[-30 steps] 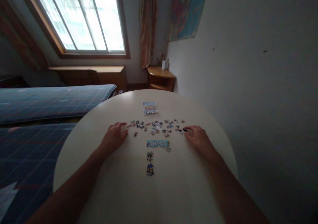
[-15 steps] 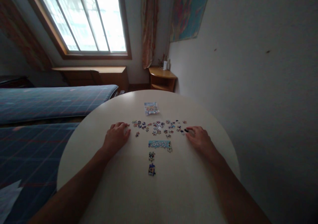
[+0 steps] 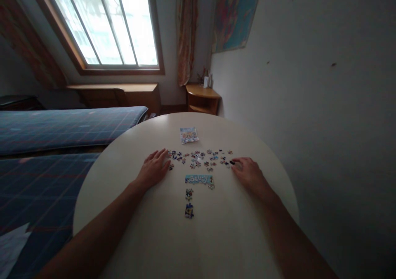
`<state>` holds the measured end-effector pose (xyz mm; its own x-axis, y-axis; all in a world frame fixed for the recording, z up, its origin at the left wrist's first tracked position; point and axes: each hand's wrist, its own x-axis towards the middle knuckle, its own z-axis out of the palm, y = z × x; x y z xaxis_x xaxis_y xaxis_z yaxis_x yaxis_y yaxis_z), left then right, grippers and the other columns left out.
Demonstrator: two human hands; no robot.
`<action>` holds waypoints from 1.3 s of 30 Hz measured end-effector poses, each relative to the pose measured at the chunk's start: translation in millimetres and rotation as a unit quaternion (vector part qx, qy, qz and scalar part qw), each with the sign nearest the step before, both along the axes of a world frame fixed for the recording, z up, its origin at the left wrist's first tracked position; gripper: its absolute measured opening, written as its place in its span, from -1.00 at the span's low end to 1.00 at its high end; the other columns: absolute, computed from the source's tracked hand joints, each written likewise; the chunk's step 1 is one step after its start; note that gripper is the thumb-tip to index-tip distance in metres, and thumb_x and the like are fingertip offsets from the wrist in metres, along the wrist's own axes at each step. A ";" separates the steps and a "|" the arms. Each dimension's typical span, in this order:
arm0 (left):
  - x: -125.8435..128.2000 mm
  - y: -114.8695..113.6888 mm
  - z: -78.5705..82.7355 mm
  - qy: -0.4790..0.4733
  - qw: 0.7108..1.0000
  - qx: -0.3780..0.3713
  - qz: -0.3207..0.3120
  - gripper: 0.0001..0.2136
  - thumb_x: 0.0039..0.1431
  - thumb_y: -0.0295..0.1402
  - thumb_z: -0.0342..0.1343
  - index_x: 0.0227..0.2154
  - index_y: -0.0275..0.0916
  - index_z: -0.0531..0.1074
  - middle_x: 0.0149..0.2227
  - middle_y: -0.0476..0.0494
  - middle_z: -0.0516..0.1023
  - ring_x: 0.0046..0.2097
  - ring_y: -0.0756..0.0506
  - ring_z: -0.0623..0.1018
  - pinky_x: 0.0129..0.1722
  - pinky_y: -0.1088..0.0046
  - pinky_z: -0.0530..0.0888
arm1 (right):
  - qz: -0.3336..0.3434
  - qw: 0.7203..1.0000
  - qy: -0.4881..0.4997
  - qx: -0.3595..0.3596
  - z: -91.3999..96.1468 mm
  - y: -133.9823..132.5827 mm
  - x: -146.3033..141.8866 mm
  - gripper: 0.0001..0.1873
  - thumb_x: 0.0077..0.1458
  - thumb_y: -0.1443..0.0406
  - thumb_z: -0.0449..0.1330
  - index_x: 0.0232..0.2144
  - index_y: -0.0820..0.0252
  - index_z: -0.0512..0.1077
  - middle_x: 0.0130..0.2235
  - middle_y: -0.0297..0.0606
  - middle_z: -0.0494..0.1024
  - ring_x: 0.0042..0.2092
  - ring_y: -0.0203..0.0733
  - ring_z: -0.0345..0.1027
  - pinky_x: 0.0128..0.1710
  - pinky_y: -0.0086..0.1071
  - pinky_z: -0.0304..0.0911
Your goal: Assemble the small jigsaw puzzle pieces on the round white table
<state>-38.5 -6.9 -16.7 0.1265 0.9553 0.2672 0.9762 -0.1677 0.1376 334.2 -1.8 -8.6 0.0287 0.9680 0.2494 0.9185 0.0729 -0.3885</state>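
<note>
Several loose jigsaw pieces lie in a band across the round white table. My left hand rests flat at the left end of that band, fingers stretched out and touching the outermost pieces. My right hand lies at the right end, its fingertips on a dark piece. Between the hands sits a joined blue strip of puzzle. Two small joined clusters lie below the strip. A small picture card lies farther back.
Two beds with blue checked covers stand to the left of the table. A plain wall runs close along the right side. A window, a curtain and a wooden corner shelf are at the back.
My left hand has slid to the right along the table, into the left end of the loose pieces. My right hand has hardly moved.
</note>
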 end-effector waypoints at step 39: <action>-16.9 3.6 14.0 -0.038 0.999 0.011 0.011 -0.71 0.24 -0.33 -0.06 -0.15 -0.24 0.55 -0.13 -0.23 0.62 -0.05 -0.20 0.52 0.14 0.18 0.30 | 0.006 1.000 0.006 0.000 1.1 -1.2 -0.4 -0.70 0.12 0.26 0.21 -0.10 0.15 0.56 -0.04 -0.06 0.53 0.02 -0.01 0.39 0.09 -0.13 0.26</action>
<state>-55.4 -3.2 -2.7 0.0833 0.9513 0.2969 0.9665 -0.1497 0.2086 333.8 -3.0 -7.5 0.0213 0.9681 0.2498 0.9126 0.0832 -0.4003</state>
